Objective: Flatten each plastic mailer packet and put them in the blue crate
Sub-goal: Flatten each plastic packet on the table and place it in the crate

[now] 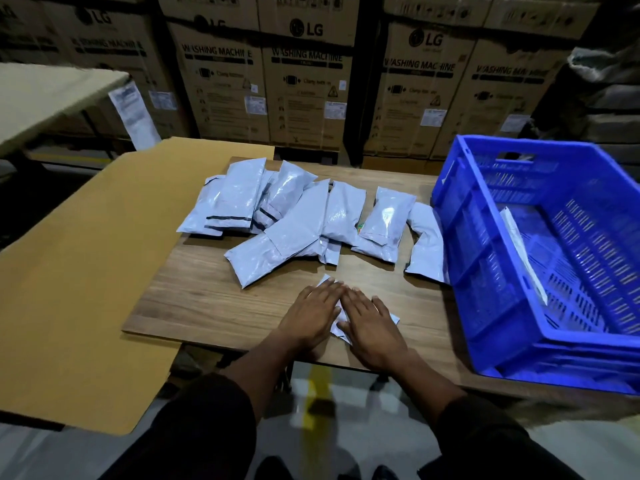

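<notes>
While two hands [313,315] [372,327] press one packet [337,328], one crate [540,265] waits.

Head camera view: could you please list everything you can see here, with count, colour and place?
mailer under the hands: one, pale grey, near table edge, mostly covered.
pile of mailers: about ten, pale grey, overlapping across the far half of the table; exact count unclear.
blue crate: one, on the table's right end.
flat packet in the crate: one, white, leaning against the crate's inner wall.
wooden table: one, brown.
cardboard sheet: one, tan, over the table's left side.
washing machine cartons: several, brown, stacked behind.
second table: one, pale, far left.
left hand: flat, pressing the mailer.
right hand: flat, pressing the mailer.
</notes>
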`<state>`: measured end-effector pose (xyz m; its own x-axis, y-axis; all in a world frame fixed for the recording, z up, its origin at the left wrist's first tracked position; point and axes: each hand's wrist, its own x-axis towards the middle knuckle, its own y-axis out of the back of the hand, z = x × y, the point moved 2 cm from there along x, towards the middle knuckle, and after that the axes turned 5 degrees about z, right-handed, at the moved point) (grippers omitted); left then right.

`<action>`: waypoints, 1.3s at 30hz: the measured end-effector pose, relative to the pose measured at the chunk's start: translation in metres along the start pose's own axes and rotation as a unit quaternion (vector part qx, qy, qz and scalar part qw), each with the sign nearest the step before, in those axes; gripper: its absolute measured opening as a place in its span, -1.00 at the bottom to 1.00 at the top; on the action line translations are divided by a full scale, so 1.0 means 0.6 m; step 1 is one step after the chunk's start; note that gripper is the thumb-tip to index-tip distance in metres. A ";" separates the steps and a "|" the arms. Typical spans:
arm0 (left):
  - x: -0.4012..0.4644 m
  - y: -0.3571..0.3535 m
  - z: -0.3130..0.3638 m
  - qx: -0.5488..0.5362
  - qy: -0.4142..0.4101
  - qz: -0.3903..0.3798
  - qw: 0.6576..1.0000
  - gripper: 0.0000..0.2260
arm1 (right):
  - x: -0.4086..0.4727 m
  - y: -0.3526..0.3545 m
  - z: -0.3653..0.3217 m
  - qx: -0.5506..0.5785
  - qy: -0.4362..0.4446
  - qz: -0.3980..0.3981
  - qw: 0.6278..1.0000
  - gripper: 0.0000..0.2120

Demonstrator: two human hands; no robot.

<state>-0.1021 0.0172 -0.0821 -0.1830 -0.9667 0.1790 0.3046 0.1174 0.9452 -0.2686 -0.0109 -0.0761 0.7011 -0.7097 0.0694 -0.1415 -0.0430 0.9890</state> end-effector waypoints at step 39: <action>-0.037 -0.004 -0.013 0.070 0.053 -0.081 0.993 -0.29 | -0.057 0.022 0.013 -0.044 0.078 0.090 0.992 -0.77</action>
<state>-0.0913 0.0363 -0.0902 -0.1168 -0.9931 -0.0016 0.1454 -0.0187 0.9892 -0.2995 0.0074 -0.0662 0.7702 -0.5827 0.2593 -0.2181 0.1414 0.9656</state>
